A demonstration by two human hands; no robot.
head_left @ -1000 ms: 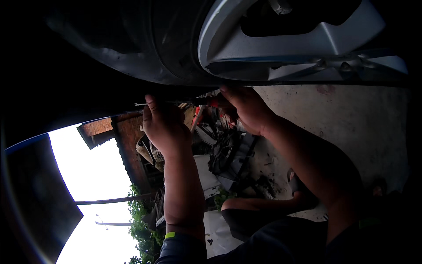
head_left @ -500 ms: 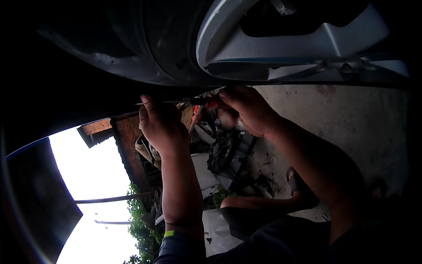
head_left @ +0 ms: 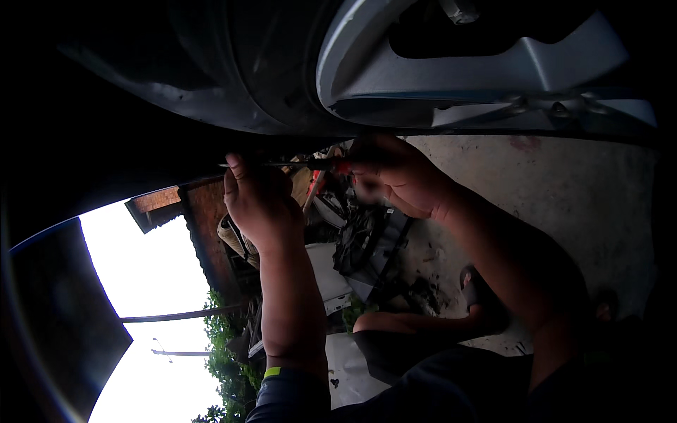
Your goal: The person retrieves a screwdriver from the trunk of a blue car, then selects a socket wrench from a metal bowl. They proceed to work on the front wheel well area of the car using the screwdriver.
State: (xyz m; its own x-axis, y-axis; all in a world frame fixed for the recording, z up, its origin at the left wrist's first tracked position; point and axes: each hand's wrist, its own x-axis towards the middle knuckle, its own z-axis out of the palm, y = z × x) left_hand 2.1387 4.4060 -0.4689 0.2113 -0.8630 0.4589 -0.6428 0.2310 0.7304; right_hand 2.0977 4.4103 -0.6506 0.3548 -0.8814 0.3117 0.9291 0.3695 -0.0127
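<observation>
A screwdriver [head_left: 321,164] with a red and black handle lies level across the picture below the tyre, its thin shaft pointing left. My right hand [head_left: 402,176] is closed around the handle's red end, the fingers slightly blurred. Closed about the shaft near its far end is my left hand [head_left: 262,204], thumb pointing up. A short piece of the shaft shows left of that thumb. Whatever the tip meets is lost in the dark wheel arch [head_left: 141,158].
Above the hands hang the black tyre [head_left: 275,77] and its silver wheel rim [head_left: 458,74]. Beyond my arms are a concrete floor [head_left: 536,190], a heap of dark car parts [head_left: 360,240], a brick wall [head_left: 204,211] and green leaves [head_left: 229,352].
My right hand has turned slightly on the screwdriver handle, its fingers curling differently. My left hand stays almost in place on the shaft.
</observation>
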